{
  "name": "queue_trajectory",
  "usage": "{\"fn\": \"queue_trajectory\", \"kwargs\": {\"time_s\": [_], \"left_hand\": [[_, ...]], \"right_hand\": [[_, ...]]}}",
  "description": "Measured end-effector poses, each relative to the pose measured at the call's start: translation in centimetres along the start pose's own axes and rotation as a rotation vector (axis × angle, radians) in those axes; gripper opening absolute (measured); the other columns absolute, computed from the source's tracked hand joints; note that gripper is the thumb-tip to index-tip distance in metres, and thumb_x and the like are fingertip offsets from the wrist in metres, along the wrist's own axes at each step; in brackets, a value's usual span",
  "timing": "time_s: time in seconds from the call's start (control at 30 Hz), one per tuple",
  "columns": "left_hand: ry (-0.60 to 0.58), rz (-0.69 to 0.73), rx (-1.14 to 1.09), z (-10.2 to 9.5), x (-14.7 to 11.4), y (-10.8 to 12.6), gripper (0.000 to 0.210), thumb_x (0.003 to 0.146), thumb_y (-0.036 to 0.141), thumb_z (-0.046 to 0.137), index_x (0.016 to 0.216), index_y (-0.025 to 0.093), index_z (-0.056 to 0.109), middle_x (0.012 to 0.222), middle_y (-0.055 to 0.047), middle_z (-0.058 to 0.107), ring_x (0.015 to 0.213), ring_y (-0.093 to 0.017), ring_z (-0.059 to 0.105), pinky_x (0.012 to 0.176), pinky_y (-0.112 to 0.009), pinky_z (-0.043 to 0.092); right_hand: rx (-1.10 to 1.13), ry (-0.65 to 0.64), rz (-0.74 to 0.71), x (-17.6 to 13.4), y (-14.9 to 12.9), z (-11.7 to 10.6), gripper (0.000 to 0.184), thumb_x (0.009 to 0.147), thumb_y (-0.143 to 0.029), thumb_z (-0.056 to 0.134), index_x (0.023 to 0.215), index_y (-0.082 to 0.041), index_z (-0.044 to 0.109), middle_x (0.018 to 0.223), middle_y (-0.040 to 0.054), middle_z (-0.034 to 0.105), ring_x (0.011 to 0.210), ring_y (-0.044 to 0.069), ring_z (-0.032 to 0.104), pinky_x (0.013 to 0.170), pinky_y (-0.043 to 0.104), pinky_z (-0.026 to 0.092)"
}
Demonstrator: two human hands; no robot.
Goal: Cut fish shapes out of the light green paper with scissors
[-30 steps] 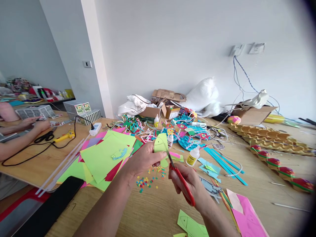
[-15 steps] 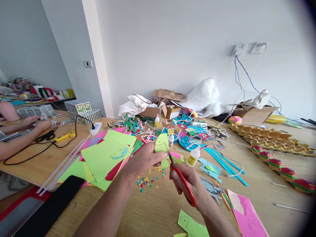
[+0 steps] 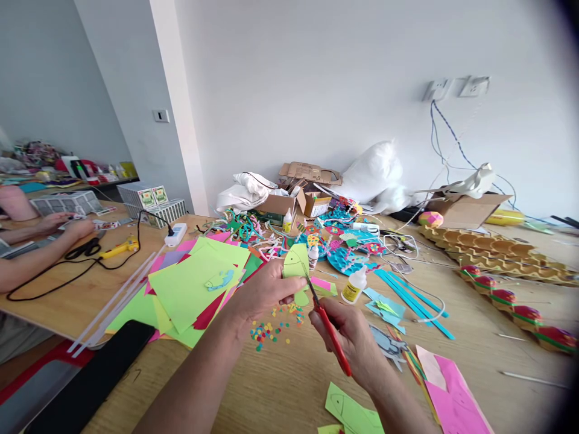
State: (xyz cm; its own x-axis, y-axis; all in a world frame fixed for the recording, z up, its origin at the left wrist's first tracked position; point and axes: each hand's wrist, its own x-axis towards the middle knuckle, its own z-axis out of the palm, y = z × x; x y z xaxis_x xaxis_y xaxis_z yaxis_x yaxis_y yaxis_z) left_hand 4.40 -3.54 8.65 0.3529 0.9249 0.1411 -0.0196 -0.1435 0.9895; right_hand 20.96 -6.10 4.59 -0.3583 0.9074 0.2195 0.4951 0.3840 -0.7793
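Observation:
My left hand [image 3: 266, 288] pinches a light green paper fish [image 3: 295, 263] with a drawn eye and head line, held up above the table. In my right hand [image 3: 346, 331] are red-handled scissors [image 3: 332, 335], their blades pointing up and left against the fish's right edge. Under the hands lie small coloured paper dots [image 3: 269, 334]. Another green paper with a fish outline [image 3: 350, 410] rests at the near edge. A blue paper fish [image 3: 220, 281] sits on the stack of green sheets [image 3: 192, 289] to the left.
Glue bottles [image 3: 354, 286] stand beyond my hands. Blue strips [image 3: 416, 301], pink paper [image 3: 455, 392] and painted egg-carton pieces [image 3: 527, 317] lie to the right. At left are a black phone-like slab [image 3: 97, 374], a yellow glue gun [image 3: 120, 247] and another person's hands [image 3: 67, 228].
The scissors' handles have drawn closer together and turned slightly in my right hand. My left hand and the green paper fish stay almost where they were.

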Motion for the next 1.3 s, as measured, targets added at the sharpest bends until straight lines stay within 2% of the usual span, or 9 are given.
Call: {"fn": "queue_trajectory", "kwargs": {"time_s": [0.17,0.37,0.5,0.6,0.73,0.93,1.3], "left_hand": [[-0.015,-0.009,-0.031,0.0,0.0,-0.1,0.016,0.071,0.028,0.056,0.064,0.017,0.046,0.055,0.006,0.040,0.047,-0.006,0.036,0.045,-0.018,0.032],[0.049,-0.034,-0.082,0.2,-0.2,0.2,0.017,0.072,0.032,0.057,0.072,0.015,0.053,0.062,0.004,0.045,0.051,-0.006,0.037,0.046,-0.017,0.033],[0.020,-0.022,-0.103,0.3,0.0,0.3,0.017,0.071,0.029,0.057,0.065,0.015,0.050,0.057,0.006,0.038,0.049,-0.005,0.031,0.043,-0.016,0.031],[0.012,-0.008,-0.125,0.6,0.1,0.2,0.020,0.071,0.029,0.057,0.061,0.017,0.044,0.054,0.007,0.033,0.047,-0.005,0.028,0.041,-0.016,0.030],[0.015,-0.003,-0.106,1.1,0.2,-0.1,0.021,0.073,0.029,0.054,0.060,0.017,0.042,0.053,0.006,0.036,0.046,-0.005,0.031,0.042,-0.017,0.030],[0.002,0.040,-0.057,1.4,0.3,-0.6,0.019,0.077,0.028,0.048,0.062,0.017,0.044,0.051,0.006,0.039,0.046,-0.006,0.034,0.044,-0.018,0.030],[0.077,0.011,-0.146,2.2,0.3,-0.5,0.019,0.074,0.031,0.052,0.061,0.017,0.047,0.048,0.007,0.040,0.044,-0.006,0.034,0.042,-0.019,0.026]], "right_hand": [[0.027,-0.006,0.038,0.1,0.0,0.1,0.033,0.083,-0.040,0.042,0.057,-0.022,0.035,0.048,-0.0065,0.033,0.042,0.010,0.035,0.041,0.022,0.022],[0.105,-0.013,0.078,0.2,-0.8,0.0,0.032,0.081,-0.042,0.041,0.056,-0.022,0.036,0.045,-0.0061,0.035,0.038,0.010,0.037,0.038,0.022,0.024],[0.251,-0.030,0.124,0.1,-1.4,0.1,0.034,0.079,-0.047,0.041,0.056,-0.021,0.038,0.042,-0.0066,0.037,0.036,0.009,0.035,0.037,0.021,0.027],[0.322,-0.043,0.079,0.1,-1.1,0.3,0.038,0.081,-0.051,0.040,0.059,-0.020,0.041,0.042,-0.0058,0.040,0.037,0.009,0.035,0.039,0.021,0.028],[0.383,-0.038,0.018,0.0,-0.3,0.4,0.042,0.084,-0.054,0.038,0.062,-0.020,0.044,0.041,-0.0053,0.042,0.039,0.010,0.035,0.041,0.022,0.028],[0.393,-0.022,0.027,-0.1,-0.3,0.6,0.044,0.083,-0.058,0.037,0.061,-0.021,0.045,0.040,-0.0047,0.043,0.036,0.010,0.033,0.036,0.022,0.024],[0.460,0.012,0.048,-0.1,0.1,1.0,0.044,0.083,-0.058,0.039,0.062,-0.020,0.046,0.038,-0.0055,0.044,0.032,0.008,0.032,0.033,0.020,0.023]]}}
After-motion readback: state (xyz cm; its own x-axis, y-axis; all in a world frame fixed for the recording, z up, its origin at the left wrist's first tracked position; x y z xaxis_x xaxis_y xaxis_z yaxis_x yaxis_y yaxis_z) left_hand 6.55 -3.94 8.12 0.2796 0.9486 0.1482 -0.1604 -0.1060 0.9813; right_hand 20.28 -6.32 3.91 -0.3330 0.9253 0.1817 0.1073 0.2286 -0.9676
